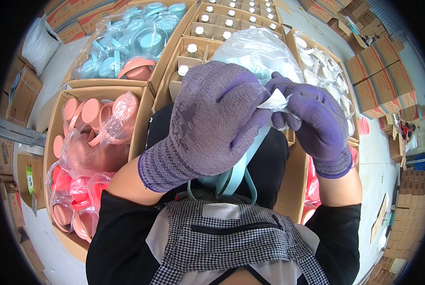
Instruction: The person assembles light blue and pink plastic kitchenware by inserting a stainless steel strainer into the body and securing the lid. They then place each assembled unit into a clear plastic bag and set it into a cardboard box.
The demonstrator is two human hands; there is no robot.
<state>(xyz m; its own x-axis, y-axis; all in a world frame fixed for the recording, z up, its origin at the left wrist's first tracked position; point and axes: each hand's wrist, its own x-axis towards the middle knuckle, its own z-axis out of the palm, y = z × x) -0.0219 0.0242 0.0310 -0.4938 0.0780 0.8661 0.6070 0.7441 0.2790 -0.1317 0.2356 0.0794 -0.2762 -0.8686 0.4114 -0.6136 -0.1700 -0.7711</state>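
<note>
Hands, two: one left hand (207, 114) and one right hand (319, 116), in two purple gloves (169, 164). Between them, one crumpled white piece (275, 100); beyond, one large translucent bag (257, 45). Apron (236, 249), one, with one zip (236, 228). Open cartons (141, 118) with goods, at least five. Bottles with white caps (192, 48), more than ten, the farthest too small to count. In the carton of light-blue items (150, 40), one coral item (139, 69); the blue ones, like the white items (312, 61), overlap beyond exact counting. Green packet (29, 179), one.
</note>
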